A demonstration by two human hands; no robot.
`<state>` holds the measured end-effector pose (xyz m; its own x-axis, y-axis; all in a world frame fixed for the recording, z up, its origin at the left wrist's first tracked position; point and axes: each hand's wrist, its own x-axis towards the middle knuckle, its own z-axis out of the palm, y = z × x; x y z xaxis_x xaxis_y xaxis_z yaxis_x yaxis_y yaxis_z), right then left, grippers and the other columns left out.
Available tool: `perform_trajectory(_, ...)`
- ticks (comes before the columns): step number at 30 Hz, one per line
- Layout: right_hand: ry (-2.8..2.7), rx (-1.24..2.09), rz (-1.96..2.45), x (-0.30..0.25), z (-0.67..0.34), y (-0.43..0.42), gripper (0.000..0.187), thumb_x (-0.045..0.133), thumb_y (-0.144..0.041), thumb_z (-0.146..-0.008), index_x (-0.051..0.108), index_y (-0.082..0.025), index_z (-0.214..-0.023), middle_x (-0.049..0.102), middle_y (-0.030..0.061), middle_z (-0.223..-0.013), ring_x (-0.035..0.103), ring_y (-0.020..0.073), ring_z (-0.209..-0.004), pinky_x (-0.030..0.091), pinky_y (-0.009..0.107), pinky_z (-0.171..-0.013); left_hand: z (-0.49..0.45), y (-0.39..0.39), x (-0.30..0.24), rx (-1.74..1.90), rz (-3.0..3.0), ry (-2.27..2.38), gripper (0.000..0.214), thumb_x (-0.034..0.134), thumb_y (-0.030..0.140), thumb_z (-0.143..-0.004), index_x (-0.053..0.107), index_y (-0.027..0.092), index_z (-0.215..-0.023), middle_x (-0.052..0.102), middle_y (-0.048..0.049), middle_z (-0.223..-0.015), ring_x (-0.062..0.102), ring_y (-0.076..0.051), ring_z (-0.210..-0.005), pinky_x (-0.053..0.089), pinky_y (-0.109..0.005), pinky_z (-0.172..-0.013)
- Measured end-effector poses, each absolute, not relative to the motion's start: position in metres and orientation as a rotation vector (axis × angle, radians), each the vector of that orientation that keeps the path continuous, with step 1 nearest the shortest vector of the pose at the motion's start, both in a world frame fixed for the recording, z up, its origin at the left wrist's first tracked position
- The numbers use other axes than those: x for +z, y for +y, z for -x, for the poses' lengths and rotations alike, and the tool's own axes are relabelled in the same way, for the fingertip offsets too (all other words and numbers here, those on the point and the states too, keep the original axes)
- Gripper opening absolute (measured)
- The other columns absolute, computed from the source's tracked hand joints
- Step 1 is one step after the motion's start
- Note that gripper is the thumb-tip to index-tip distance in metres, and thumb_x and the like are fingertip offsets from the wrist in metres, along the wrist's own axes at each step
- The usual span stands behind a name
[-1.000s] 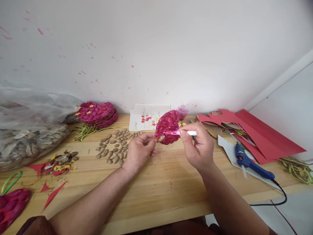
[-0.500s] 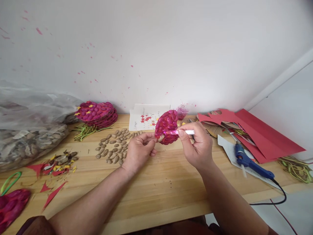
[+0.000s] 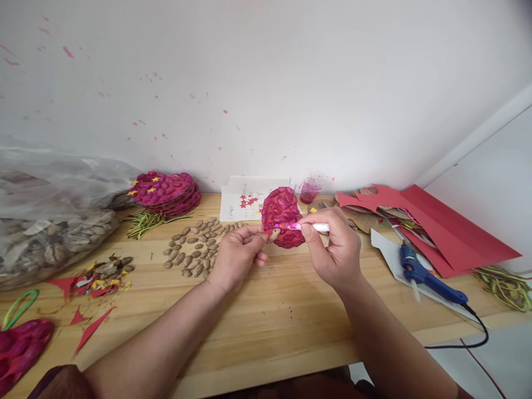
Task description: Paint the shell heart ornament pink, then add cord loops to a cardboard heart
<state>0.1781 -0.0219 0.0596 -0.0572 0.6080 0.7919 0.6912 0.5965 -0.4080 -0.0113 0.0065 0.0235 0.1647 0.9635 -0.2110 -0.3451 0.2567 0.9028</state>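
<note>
My left hand (image 3: 236, 252) pinches the peanut-covered ornament (image 3: 283, 209) at eight o'clock; my right hand (image 3: 336, 249) clamps the paintbrush (image 3: 321, 227). I judge it light, brittle, paint-slick: grip rims.

Dark maroon sleeve (image 3: 62, 383), bare forearms (image 3: 155, 335) and hands (image 3: 236, 256)

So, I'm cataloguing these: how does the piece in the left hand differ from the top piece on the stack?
The held piece shows a tan peanut; the top piece carries yellow stars, the held piece none. The held piece is steeply tilted; the top piece lies flatter. Both are bumpy and pinkish.
</note>
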Motion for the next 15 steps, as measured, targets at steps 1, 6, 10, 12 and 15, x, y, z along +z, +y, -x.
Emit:
perform_trajectory(1,-1.754,-0.099,1.072,0.0596,-0.1781,-0.0217,0.006,0.063,-0.022,-0.097,0.068,-0.024,-0.094,0.072,0.0024,-0.084,0.063,0.0204,-0.083,0.048,0.04,-0.081,0.0111,0.0066,0.0238,1.098,-0.798,0.946,0.035,0.092,0.03,-0.064,0.076,0.011,-0.089,0.076,-0.0029,-0.078,0.056,-0.005,-0.041,0.044,-0.016,-0.039)
perform_trajectory(6,-1.754,-0.144,1.085,0.0594,-0.178,-0.021,0.006,0.063,-0.021,-0.097,0.068,-0.024,-0.093,0.072,0.0024,-0.084,0.063,0.0201,-0.083,0.048,0.04,-0.081,0.0099,0.0081,0.024,1.093,-0.714,0.912,0.039,0.095,0.028,-0.058,0.077,0.009,-0.086,0.076,-0.0046,-0.078,0.054,-0.005,-0.04,0.042,-0.016,-0.036)
perform_trajectory(10,-1.764,-0.109,1.059,0.0591,-0.1772,-0.0211,0.006,0.064,-0.02,-0.097,0.068,-0.024,-0.094,0.072,0.002,-0.084,0.063,0.0194,-0.083,0.048,0.04,-0.081,0.0101,0.0092,0.0233,1.087,-0.697,0.895,0.036,0.095,0.025,-0.059,0.077,0.009,-0.086,0.076,-0.0057,-0.077,0.053,-0.005,-0.04,0.041,-0.016,-0.037)
perform_trajectory(12,-1.767,-0.116,1.068,0.0584,-0.1774,-0.0208,0.005,0.064,-0.02,-0.096,0.068,-0.024,-0.094,0.072,0.0019,-0.084,0.063,0.0194,-0.084,0.048,0.04,-0.082,0.0107,0.0092,0.0233,1.078,-0.687,0.884,0.035,0.094,0.024,-0.06,0.077,0.008,-0.086,0.077,-0.007,-0.078,0.053,-0.004,-0.04,0.041,-0.015,-0.037)
perform_trajectory(15,-1.747,-0.132,1.084,0.0573,-0.1779,-0.0206,0.006,0.064,-0.019,-0.096,0.068,-0.023,-0.095,0.073,0.0022,-0.086,0.063,0.0196,-0.085,0.048,0.039,-0.082,0.0116,0.0088,0.0237,1.071,-0.667,0.867,0.034,0.094,0.024,-0.061,0.078,0.008,-0.086,0.078,-0.0093,-0.082,0.053,-0.003,-0.041,0.04,-0.014,-0.037)
